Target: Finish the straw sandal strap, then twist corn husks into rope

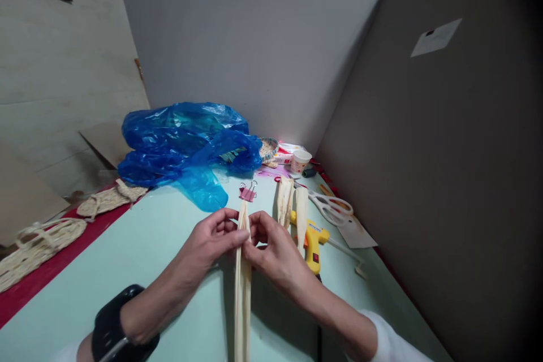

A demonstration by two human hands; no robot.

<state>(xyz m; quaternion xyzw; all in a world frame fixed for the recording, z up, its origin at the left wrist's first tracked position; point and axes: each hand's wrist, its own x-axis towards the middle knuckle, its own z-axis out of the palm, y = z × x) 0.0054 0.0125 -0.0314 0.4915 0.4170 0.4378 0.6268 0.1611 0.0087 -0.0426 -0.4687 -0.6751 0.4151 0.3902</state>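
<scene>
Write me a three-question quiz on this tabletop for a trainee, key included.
1. What is fastened at the far end of the pale strips?
a) a rubber band
b) a pink binder clip
c) a strip of tape

2. True or false: the left hand and the right hand both hold the pale strips.

3. Fill in: the body of the glue gun is ____ in colour.

Key: 1 b; 2 true; 3 yellow
</scene>
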